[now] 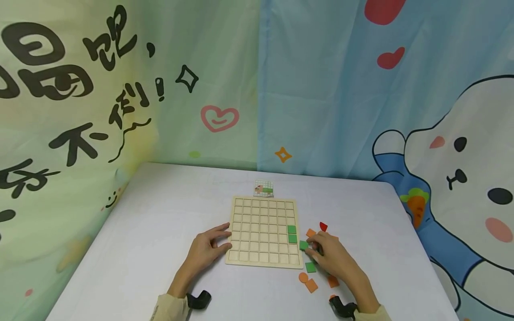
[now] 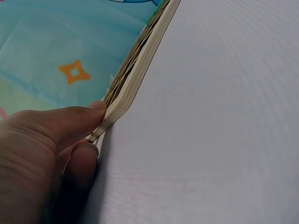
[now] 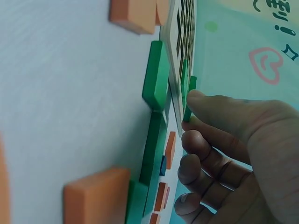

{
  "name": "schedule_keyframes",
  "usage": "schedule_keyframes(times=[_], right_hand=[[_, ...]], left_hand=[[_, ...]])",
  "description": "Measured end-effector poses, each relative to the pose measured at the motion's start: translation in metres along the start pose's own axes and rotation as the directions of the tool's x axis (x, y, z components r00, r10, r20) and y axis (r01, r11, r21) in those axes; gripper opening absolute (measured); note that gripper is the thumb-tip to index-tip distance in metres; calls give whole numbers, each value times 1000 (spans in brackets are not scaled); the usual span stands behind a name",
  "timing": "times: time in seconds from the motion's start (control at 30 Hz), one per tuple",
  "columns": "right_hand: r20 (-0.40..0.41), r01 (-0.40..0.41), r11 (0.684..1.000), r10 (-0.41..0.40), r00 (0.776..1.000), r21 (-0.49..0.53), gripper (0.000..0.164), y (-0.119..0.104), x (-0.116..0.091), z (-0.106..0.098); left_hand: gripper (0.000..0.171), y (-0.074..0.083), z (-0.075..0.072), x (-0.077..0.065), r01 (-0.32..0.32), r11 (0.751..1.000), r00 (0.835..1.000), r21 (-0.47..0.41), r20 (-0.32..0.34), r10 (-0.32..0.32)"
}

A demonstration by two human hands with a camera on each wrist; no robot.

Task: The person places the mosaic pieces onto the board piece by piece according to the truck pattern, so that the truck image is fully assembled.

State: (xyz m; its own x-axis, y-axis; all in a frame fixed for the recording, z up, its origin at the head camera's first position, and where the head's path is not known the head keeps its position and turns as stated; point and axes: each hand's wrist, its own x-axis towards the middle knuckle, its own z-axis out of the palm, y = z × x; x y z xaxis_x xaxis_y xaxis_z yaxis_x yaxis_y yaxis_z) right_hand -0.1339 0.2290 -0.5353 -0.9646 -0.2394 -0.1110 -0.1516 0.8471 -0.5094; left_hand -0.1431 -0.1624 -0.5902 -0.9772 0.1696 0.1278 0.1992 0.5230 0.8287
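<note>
A wooden grid board (image 1: 257,232) lies flat on the table, with two green square tiles (image 1: 292,229) set in cells of its right-hand column. My left hand (image 1: 204,252) rests at the board's left edge, thumb and fingertips apart and touching the rim. Beside the right edge, my right hand (image 1: 331,253) pinches another green square tile (image 3: 193,83) between thumb and index finger. In the right wrist view, the other fingers are loosely curled. Close by on the table lies a loose green tile (image 1: 311,267).
Orange pieces, among them a round one (image 1: 303,277) and a square one (image 1: 311,286), lie around the right hand. A red piece (image 1: 323,226) sits above it. Behind the board is a small picture card (image 1: 263,189) with a grid. A printed curtain (image 1: 305,89) hangs behind the table.
</note>
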Motion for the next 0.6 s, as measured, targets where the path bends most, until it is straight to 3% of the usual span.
schedule_keyframes(times=[0.4,0.6], right_hand=[[-44,99,995,-98,994,24,22,-6,4,5],[-61,166,986,-164,985,19,24,-8,10,9]], left_hand=[[33,1,1,-1,4,1000,1000,-22,6,-4],[34,0,0,-1,-25,1000,1000,-19,-8,24]])
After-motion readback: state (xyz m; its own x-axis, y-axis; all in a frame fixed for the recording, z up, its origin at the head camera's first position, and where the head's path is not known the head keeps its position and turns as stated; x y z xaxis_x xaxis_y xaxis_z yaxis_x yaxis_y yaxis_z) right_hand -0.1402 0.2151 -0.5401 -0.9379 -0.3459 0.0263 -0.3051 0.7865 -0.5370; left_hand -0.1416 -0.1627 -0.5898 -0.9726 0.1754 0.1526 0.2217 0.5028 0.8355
